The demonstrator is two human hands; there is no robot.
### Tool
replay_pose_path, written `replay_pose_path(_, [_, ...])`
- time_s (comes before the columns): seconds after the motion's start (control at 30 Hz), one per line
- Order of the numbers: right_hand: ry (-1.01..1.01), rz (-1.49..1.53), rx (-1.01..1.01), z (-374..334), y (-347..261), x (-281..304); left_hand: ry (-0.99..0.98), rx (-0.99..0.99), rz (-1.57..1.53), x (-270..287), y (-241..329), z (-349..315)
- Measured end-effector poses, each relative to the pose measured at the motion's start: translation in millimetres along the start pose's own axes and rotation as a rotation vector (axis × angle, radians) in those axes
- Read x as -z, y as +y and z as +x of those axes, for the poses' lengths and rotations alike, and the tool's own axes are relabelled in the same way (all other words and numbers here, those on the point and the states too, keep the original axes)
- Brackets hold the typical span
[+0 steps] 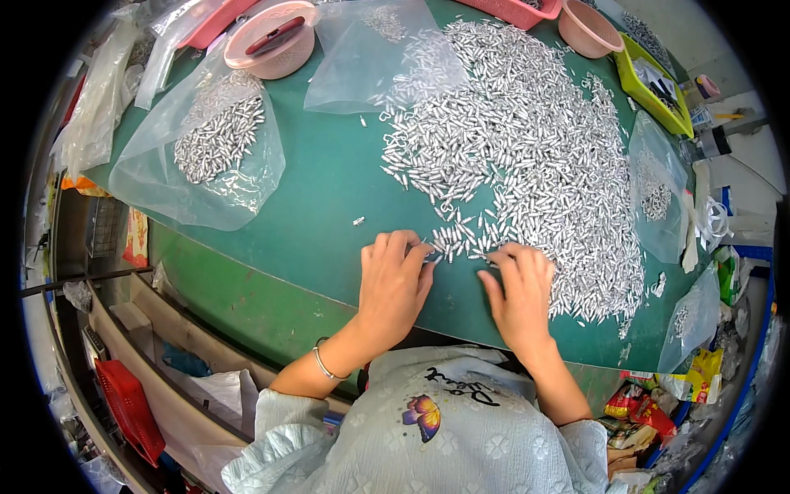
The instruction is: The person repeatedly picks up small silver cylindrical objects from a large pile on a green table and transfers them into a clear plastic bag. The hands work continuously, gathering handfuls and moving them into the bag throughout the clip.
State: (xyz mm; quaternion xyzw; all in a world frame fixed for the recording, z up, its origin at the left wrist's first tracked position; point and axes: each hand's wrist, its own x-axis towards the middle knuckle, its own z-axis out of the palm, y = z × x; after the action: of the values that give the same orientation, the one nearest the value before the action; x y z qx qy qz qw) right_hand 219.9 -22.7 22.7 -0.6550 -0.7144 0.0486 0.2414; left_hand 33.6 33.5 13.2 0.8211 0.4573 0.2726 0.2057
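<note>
My left hand (391, 280) is at the near edge of a spread of small silver metal pieces (518, 132), spindle-shaped and some with wire hooks. Its fingers are bent and drawn together, with a small dark bluish thing (433, 258) at the tips that I cannot make out. Across a short gap, my right hand (522, 288) rests its bent fingers on the spread's edge, thumb apart from them and no piece visibly gripped. A small loose cluster (455, 240) of the pieces lies between the two hands. One stray piece (359, 221) sits to the left.
On the green table (317, 189), a clear bag (140, 181) of silver pieces lies left. Behind are another plastic bag (333, 82), a pink basket (300, 53) and a second pink basket (588, 33). A yellow-green tray (654, 90) holds tools at right. Below left stands a drawer (185, 387).
</note>
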Motion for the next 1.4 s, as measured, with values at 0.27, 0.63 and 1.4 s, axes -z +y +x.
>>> replay_pose_path(0.27, [-0.003,0.022,-0.018,-0.9,5.7,1.3,0.054,-0.018,0.04,0.7,-3.4,0.5])
replay_pose_path(0.63, [-0.231,-0.038,0.075,12.1,-9.8,-9.5,0.085,-0.056,0.069,0.0,-17.6,16.2])
replay_pose_path(1.4, [-0.264,0.042,0.081,13.3,-16.5,-15.1,0.151,0.068,0.086,16.5,-42.1,3.1])
